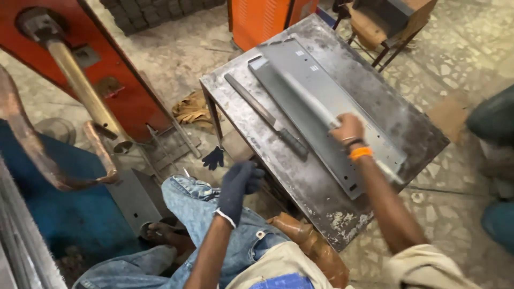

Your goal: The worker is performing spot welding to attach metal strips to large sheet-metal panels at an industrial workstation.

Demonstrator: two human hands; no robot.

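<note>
My right hand [347,128], bare with an orange wristband, rests on a long grey sheet-metal channel [321,91] that lies diagonally on a scuffed steel table [375,101]; whether its fingers grip the channel's edge I cannot tell. My left hand [238,184] wears a dark blue glove and hovers over my knee, near the table's front left edge, with its fingers loosely curled and nothing in it. A long metal file with a dark handle [267,119] lies on the table just left of the channel.
A red machine with a brass-coloured arm [80,85] stands at left over a blue base [48,203]. A spare dark glove [213,158] and rags lie on the floor. An orange cabinet [257,21] is behind the table; another person's legs [495,160] stand at right.
</note>
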